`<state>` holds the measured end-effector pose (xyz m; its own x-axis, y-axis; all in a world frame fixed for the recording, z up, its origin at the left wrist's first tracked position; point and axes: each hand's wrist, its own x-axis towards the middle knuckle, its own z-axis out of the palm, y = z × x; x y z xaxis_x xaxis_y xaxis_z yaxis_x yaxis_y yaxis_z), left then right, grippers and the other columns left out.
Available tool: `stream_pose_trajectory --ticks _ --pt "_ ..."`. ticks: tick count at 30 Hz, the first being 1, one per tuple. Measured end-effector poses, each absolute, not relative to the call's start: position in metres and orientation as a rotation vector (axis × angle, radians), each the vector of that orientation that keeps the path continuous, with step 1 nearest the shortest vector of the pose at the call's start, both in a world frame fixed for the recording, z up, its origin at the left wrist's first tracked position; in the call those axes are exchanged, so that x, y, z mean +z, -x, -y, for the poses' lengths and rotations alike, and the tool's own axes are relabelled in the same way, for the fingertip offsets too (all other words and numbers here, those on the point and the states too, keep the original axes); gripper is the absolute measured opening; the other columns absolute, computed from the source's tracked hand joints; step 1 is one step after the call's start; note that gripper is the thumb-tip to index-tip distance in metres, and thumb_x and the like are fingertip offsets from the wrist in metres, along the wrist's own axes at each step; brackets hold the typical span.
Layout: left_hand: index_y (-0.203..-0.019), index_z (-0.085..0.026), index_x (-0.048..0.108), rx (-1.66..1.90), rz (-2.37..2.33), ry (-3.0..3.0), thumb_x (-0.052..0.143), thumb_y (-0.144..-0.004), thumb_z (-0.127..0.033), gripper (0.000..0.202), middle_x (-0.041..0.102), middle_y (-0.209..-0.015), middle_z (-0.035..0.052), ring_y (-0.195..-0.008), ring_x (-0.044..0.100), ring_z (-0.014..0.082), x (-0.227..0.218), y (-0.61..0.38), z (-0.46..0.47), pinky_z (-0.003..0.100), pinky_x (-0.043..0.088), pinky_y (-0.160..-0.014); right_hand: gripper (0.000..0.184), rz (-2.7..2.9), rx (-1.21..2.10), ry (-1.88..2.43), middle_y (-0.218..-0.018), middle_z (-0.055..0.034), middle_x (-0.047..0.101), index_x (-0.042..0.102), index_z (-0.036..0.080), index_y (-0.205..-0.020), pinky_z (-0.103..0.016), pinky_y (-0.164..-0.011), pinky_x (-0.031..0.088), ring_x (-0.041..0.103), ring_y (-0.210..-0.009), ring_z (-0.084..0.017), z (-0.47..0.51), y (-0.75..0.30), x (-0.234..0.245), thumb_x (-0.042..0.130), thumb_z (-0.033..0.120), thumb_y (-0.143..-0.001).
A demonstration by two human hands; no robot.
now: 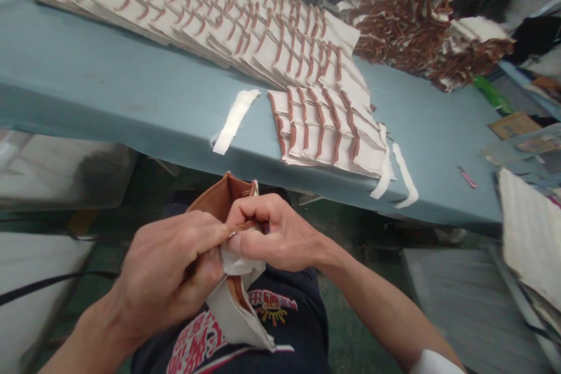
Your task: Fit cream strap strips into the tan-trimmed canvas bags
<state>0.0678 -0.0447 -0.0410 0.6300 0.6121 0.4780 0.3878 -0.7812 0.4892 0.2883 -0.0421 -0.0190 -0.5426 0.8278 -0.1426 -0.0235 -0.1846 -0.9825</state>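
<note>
Both hands work above my lap on a folded piece [215,197], smooth and brown like leather on one face, with a white backing. My left hand [170,269] is closed on the near left part of it, thumb and forefinger pinching the edge. Opposite it, my right hand [274,231] pinches the same edge between thumb and bent forefinger. White material bunches beneath the fingertips, and a white flap [241,318] hangs below, over the dark apron [302,321] with red and yellow print. The exact spot pinched is partly hidden by the fingers.
On the blue table [144,93] ahead lie long overlapping rows of white pieces with brown edges [245,23] and a smaller stack [324,125]. A white strip [234,123] lies left of it. A brown pile [407,17] stands behind; a small pink tool [467,177] lies right.
</note>
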Motion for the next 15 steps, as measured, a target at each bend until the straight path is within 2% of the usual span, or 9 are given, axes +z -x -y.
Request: stream_pose_trajectory --ticks 4,9,13,15 --pt "-0.123 -0.029 0.066 1.038 -0.702 -2.499 0.056 -0.097 -0.006 0.036 0.081 -0.087 0.0021 -0.072 0.076 0.0211 -0.059 -0.068 0.045 0.033 0.059 -0.068 0.017 1.259 1.942 0.937 -0.065 0.0065 0.053 0.063 0.019 -0.077 -0.021 -0.053 0.036 0.041 -0.057 -0.009 0.046 -0.29 -0.028 0.073 0.033 -0.076" --pt "-0.12 -0.031 0.07 1.082 -0.811 -2.432 0.057 -0.097 -0.01 0.033 0.083 -0.092 0.0052 -0.079 0.076 0.0235 -0.071 -0.072 0.048 0.038 0.06 -0.076 0.017 1.181 1.966 0.988 -0.062 0.0058 0.055 0.064 0.019 -0.075 -0.021 -0.05 0.035 0.042 -0.053 -0.009 0.045 -0.292 -0.034 0.067 0.036 -0.075" --pt "-0.121 -0.032 0.068 1.051 -0.782 -2.393 0.058 -0.096 -0.007 0.037 0.082 -0.09 0.0015 -0.076 0.077 0.0213 -0.066 -0.071 0.052 0.034 0.061 -0.075 0.018 1.277 1.966 1.057 -0.066 0.0045 0.057 0.062 0.02 -0.077 -0.021 -0.051 0.037 0.046 -0.057 -0.01 0.046 -0.293 -0.025 0.067 0.036 -0.075" --pt "-0.118 -0.032 0.07 0.937 -0.904 -2.286 0.06 -0.095 -0.011 0.033 0.082 -0.089 -0.0001 -0.075 0.077 0.0208 -0.056 -0.07 0.057 0.033 0.061 -0.076 0.012 1.398 1.881 1.073 -0.067 0.0053 0.055 0.06 0.02 -0.076 -0.02 -0.051 0.036 0.044 -0.058 -0.009 0.048 -0.295 -0.016 0.065 0.031 -0.078"
